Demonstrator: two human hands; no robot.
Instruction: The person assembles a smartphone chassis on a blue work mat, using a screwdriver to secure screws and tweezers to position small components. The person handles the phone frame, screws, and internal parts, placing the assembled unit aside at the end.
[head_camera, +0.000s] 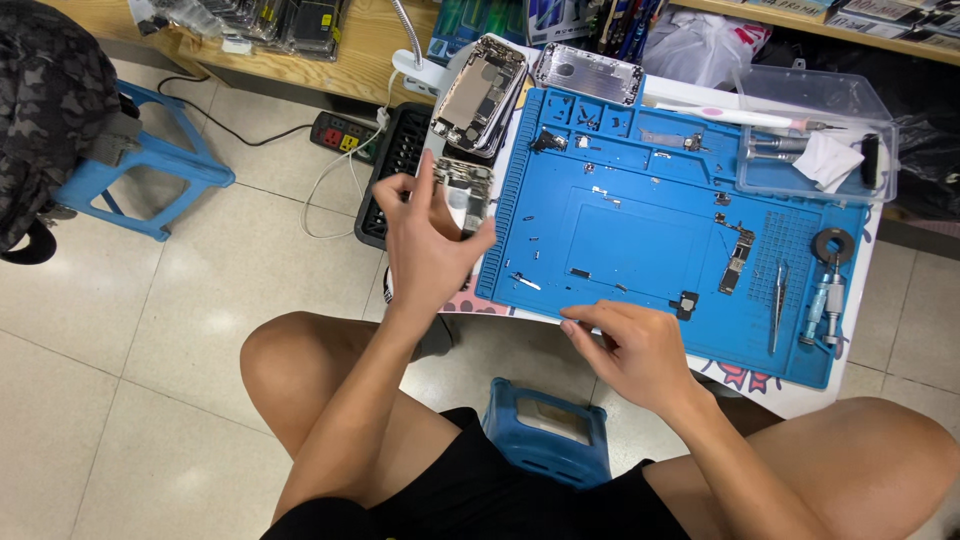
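Note:
My left hand (428, 240) is raised at the left edge of the blue repair mat (640, 240), fingers closed around a stripped phone housing (465, 192) that it holds by its lower end. My right hand (625, 350) rests at the mat's near edge, fingertips pinched together on the edge; nothing clear shows between them. A stack of opened phone housings (482, 95) lies just beyond my left hand. A small circuit board (737, 262) and several tiny parts and screws are scattered across the mat.
Tweezers (778, 305) and a screwdriver (822, 305) lie at the mat's right, with a tape roll (833, 243). A clear plastic box (815, 135) stands at the back right. A silver phone back (588, 72), a power strip (343, 131), a blue stool (150, 165) and another stool (548, 432) between my knees.

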